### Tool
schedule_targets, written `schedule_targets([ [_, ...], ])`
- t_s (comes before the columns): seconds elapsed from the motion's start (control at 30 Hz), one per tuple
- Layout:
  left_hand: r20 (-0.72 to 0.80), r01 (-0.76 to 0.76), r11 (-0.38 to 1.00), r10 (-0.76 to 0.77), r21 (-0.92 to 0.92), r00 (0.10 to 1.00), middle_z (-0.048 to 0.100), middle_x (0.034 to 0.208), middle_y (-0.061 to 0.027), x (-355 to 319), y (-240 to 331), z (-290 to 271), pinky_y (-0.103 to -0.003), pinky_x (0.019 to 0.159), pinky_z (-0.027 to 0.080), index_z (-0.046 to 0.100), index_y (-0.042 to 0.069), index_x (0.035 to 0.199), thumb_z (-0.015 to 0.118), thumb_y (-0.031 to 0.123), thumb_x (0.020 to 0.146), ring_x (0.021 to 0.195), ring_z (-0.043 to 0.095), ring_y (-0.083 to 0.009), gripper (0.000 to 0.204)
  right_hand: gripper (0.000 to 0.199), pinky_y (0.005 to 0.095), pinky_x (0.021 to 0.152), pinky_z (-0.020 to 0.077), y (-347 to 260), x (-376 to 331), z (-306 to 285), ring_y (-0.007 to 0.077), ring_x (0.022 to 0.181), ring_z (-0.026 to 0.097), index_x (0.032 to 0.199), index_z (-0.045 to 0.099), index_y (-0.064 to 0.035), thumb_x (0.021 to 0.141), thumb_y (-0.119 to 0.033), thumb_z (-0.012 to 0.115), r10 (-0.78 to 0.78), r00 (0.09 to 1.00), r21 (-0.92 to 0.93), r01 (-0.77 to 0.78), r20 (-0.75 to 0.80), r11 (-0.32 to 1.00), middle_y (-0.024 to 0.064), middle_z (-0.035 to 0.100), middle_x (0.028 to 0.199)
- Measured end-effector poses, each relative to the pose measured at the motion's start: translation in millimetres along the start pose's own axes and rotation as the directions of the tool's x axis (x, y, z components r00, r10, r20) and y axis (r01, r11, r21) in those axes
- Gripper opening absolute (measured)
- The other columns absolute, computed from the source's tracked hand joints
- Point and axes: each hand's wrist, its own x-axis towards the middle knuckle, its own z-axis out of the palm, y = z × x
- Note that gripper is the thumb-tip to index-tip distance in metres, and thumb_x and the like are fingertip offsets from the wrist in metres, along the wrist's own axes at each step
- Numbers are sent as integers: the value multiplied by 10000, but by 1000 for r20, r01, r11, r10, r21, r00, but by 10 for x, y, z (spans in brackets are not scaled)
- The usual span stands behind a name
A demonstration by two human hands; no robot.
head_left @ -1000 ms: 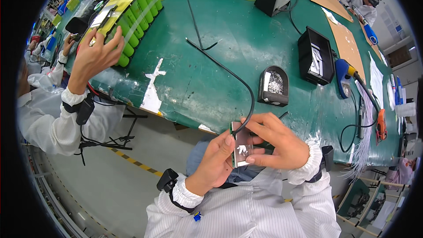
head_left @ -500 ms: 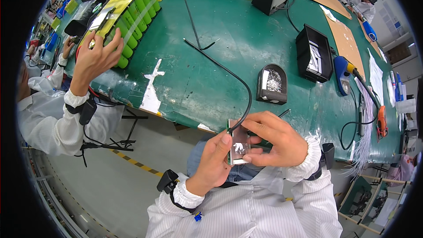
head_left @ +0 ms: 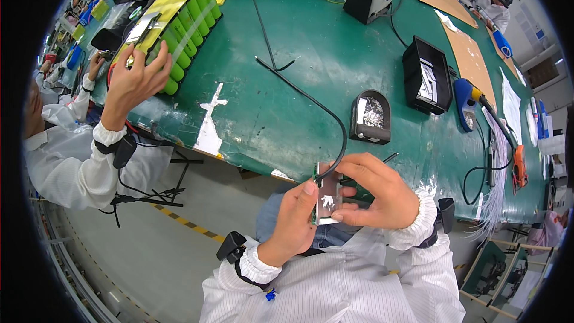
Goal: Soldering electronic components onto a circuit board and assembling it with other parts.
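A small circuit board with a flat grey metal plate [head_left: 328,190] is held between my hands, just off the near edge of the green table. My left hand [head_left: 293,218] grips its left side, thumb lying along the green board edge. On the right side, my right hand [head_left: 382,194] pinches the plate between thumb and fingers. White marks show on the plate's lower face. From the board's upper end a thick black cable [head_left: 317,104] curves up and away over the table. My fingertips behind the board are hidden.
Left, a co-worker's hand [head_left: 134,84] is beside a yellow-and-green battery pack [head_left: 179,27]. Beyond my hands stands a black scoop-shaped bin [head_left: 371,134] of small metal pieces; a black box [head_left: 427,78] of white strips is farther right. A soldering-iron holder [head_left: 464,101] and orange cutters [head_left: 519,167] lie right.
The whole view has shifted slightly. Both my hands keep their hold on the circuit board with little movement. The co-worker's fingers have spread at the battery pack.
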Motion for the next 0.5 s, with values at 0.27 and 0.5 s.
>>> schedule_targets([
  [0.27,-54,-29,987,20,-156,998,676,1139,-144,-6,-261,-42,-296,810,560,481,-21,1365,444,364,1067,876,691,-152,488,587,404,875,514,-11,-36,16,363,1015,616,1155,602,16,664,-157,874,67,997,-13,-67,-29,998,170,628,1130],
  [0.5,-53,118,984,-126,-130,991,646,1194,-120,-45,-125,33,-298,818,541,361,69,1482,282,443,1089,1000,674,-177,548,591,402,886,520,-6,-50,86,341,1024,626,1141,608,23,656,-162,890,69,997,24,-68,-42,997,174,620,1146],
])
